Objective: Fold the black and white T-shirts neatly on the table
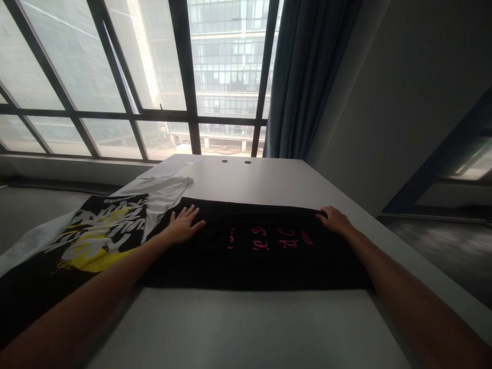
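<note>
A black T-shirt (238, 266) with pink lettering lies folded lengthwise into a long strip across the white table. My left hand (183, 225) rests flat on its left part, fingers spread. At the far right corner of the shirt, my right hand (333, 219) has its fingers curled over the edge, pinching the cloth. To the left lies another black shirt (100, 241) with a yellow and white print, partly behind my left forearm.
A white garment (165, 192) and paper sheets (165, 166) lie at the table's far left. Two round holes mark the far end of the white table (253, 182). Beyond stand large windows (226, 61) and a dark blue curtain (303, 77); a wall rises at the right.
</note>
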`<state>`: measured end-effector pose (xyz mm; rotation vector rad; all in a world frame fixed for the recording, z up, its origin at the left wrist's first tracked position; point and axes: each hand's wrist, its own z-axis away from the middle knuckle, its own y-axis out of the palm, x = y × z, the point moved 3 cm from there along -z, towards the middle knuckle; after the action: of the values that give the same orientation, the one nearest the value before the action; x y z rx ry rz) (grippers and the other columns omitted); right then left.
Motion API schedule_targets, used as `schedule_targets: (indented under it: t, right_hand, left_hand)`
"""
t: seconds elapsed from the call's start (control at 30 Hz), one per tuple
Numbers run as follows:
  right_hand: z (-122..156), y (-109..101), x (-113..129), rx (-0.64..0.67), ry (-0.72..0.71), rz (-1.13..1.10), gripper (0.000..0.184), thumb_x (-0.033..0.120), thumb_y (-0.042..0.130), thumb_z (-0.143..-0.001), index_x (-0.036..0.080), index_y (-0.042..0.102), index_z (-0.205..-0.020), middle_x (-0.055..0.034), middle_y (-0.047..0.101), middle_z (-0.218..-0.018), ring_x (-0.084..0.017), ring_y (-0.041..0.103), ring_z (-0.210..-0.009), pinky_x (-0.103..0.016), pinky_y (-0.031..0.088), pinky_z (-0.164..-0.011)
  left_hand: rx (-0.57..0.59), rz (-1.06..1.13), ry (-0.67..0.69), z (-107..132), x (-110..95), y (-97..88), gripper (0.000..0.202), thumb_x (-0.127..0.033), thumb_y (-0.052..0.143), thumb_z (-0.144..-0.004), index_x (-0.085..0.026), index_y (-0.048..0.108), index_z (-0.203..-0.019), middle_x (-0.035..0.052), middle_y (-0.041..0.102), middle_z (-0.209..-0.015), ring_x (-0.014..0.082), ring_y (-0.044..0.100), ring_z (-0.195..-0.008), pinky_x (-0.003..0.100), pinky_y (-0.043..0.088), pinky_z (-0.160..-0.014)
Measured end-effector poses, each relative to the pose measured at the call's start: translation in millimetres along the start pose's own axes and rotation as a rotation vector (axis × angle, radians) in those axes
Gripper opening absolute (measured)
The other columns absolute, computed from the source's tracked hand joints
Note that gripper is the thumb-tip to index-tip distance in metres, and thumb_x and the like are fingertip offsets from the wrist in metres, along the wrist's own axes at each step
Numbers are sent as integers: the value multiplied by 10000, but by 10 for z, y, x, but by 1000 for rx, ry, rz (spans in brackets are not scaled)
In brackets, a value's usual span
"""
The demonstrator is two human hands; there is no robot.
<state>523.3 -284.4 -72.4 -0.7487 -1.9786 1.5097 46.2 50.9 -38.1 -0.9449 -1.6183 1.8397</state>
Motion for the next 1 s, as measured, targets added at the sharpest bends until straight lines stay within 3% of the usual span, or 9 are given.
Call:
schedule_targets:
  t: [0.1,0.17,0.27,0.37,0.53,0.67,0.83,1.0]
  right_hand:
    - [-47,-59,1,7,-16,46,343,425,526,-927,179,716,-1072,-161,684,-1217,-310,619,-1135,-407,490,-889]
    - [-70,-88,7,30,-24,69,343,429,535,-926,177,723,-1062,-162,695,-1199,-310,628,-1112,-398,482,-868]
    - [-87,-112,15,69,-17,103,347,430,535,-938,175,723,-1081,-162,708,-1190,-314,642,-1092,-395,476,-844]
    - [-90,-126,3,94,6,128,338,426,536,-947,182,724,-1089,-159,717,-1181,-312,653,-1079,-390,473,-824]
    - [-104,-158,-136,148,72,131,345,440,544,-956,179,722,-1094,-171,720,-1175,-315,663,-1058,-388,463,-810]
    - [-101,-188,-383,185,153,140,334,448,530,-977,188,703,-1094,-168,711,-1191,-307,662,-1080,-375,459,-817]
    - [14,-225,-849,187,250,152,303,430,543,-976,185,705,-1051,-182,719,-1144,-312,674,-1072,-364,467,-795]
    - [414,-370,-1139,180,337,144,277,390,556,-972,162,710,-990,-188,738,-1079,-319,699,-1022,-365,486,-782]
  left_hand:
    - [111,40,277,732,-273,102,921,-747,487,-890,-300,200,-1642,78,94,-1706,367,78,-1569,674,42,-1211]
    - [153,21,335,1102,-358,177,1029,-763,579,-830,-310,148,-1647,88,63,-1705,395,46,-1564,712,33,-1191]
    - [88,-14,219,1315,-330,219,837,-616,482,-963,-286,134,-1650,86,83,-1703,374,33,-1567,731,60,-1183]
    - [40,-2,150,1272,-267,234,710,-484,380,-1030,-265,119,-1652,77,135,-1699,345,47,-1571,732,110,-1182]
    - [52,13,214,1059,-275,247,622,-401,329,-1046,-236,222,-1636,69,180,-1694,337,49,-1571,744,134,-1172]
    - [39,45,303,729,-330,212,585,-384,313,-1054,-230,281,-1618,80,253,-1679,326,114,-1570,731,175,-1171]
    - [35,55,478,-39,-450,202,561,-417,319,-1060,-247,348,-1594,82,338,-1651,324,204,-1556,700,213,-1179]
    - [12,48,656,-851,-515,124,545,-398,413,-1022,-222,460,-1536,69,415,-1613,267,299,-1530,497,261,-1231]
